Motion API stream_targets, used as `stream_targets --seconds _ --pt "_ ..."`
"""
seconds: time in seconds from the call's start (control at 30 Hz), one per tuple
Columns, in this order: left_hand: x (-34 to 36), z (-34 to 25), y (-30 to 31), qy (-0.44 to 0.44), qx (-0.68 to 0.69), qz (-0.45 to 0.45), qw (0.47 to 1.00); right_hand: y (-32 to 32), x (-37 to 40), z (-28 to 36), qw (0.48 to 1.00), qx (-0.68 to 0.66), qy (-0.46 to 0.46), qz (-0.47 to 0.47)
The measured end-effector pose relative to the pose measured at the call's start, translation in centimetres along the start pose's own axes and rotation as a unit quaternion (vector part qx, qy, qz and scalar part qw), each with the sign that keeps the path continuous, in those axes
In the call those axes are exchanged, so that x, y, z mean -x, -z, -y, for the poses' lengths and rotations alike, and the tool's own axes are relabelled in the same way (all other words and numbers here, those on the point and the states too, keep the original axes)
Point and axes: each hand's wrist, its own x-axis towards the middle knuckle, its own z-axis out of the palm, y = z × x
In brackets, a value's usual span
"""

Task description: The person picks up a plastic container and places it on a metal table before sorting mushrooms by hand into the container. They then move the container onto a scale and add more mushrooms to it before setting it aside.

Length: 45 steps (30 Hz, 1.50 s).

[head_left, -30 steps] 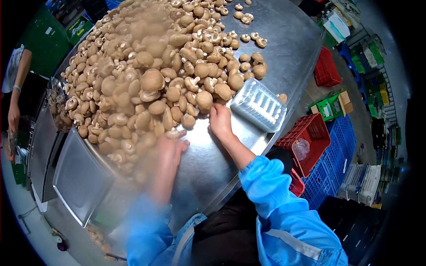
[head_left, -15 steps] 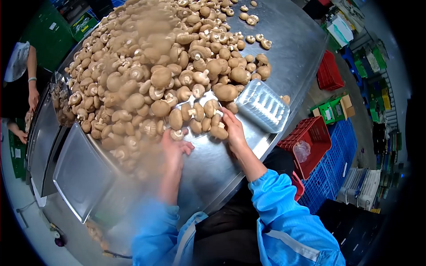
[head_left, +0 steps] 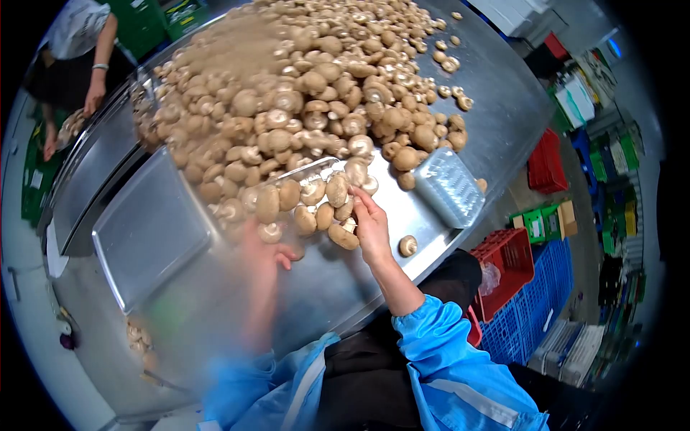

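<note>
A clear plastic tray (head_left: 310, 169) filled with brown-capped mushrooms (head_left: 305, 219) sits between my hands at the near edge of the mushroom pile. My right hand (head_left: 371, 224) is at its right side, fingers bent and pinching a mushroom (head_left: 343, 235) there. At the left end, my left hand (head_left: 262, 260) is close below a mushroom (head_left: 269, 233); a lens smear blurs most of its fingers. One loose mushroom (head_left: 407, 246) lies on the metal table right of my right wrist. Nested clear trays (head_left: 451, 188) stand beyond it.
A large mushroom heap (head_left: 316, 86) covers much of the metal table (head_left: 503, 90). At left is a grey rectangular tray (head_left: 152, 228); behind it, another person's hand (head_left: 93, 97) is beside a metal stand. Red crates (head_left: 505, 269) and blue pallets (head_left: 528, 287) are at right.
The view has turned, shifting the pile and nested trays right. My right hand has pulled slightly down from the filled tray. A loose mushroom now shows beside my right wrist.
</note>
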Motion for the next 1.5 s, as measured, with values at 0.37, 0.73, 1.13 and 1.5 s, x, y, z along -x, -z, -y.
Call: stream_targets --seconds 0.37,0.73,1.13,1.5 --pt "2.8 -9.1 11.9 -0.028 -0.053 -0.197 0.979 -15.8 -0.2 -1.1 0.979 0.058 0.043 0.19" --pt "1.3 -7.7 19.8 -0.033 -0.073 -0.235 0.969 -18.9 1.0 -2.7 0.965 0.122 -0.039 0.229" --pt "6.4 -5.5 12.4 -0.177 -0.059 -0.17 0.968 -18.8 2.1 -0.2 0.966 0.106 0.046 0.23" --pt "6.7 -1.9 5.0 0.006 0.374 0.0 0.928 -15.7 6.3 1.7 0.874 0.274 0.344 0.205"
